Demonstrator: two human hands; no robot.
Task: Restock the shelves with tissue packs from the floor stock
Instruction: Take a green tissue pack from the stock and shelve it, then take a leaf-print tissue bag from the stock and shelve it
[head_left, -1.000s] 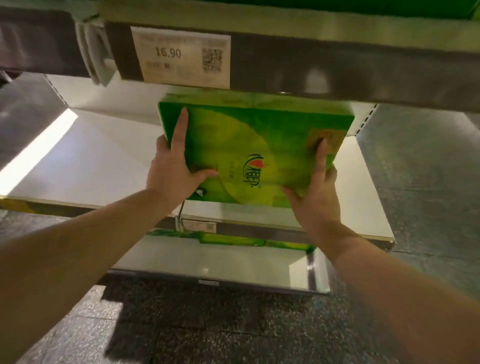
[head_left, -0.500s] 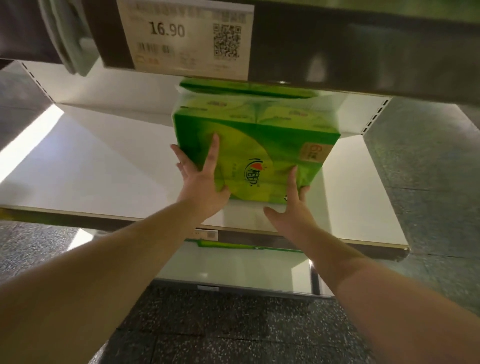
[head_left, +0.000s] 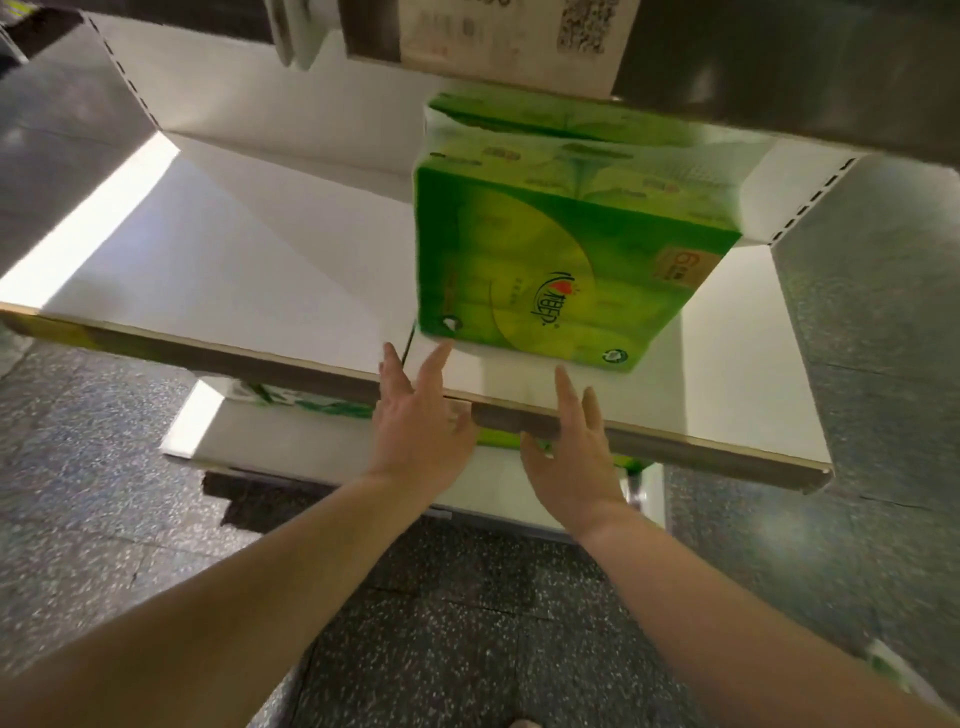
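Note:
A green tissue pack (head_left: 550, 260) stands upright on the white shelf (head_left: 234, 270), toward its right side, with another green pack partly visible behind it. My left hand (head_left: 418, 426) hovers at the shelf's front edge just below the pack, fingers straight and spread, holding nothing. My right hand (head_left: 574, 447) is beside it, also with straight fingers, a little short of the pack. Neither hand touches the pack.
A price label (head_left: 514, 36) hangs from the shelf above. A lower shelf (head_left: 311, 447) holds more green packs (head_left: 306, 402), mostly hidden. The shelf's left half is bare white board. Dark speckled floor (head_left: 467, 623) lies below.
Both hands have let go of the tissue pack and drawn back to the shelf's front edge. The pack now sits deeper on the shelf.

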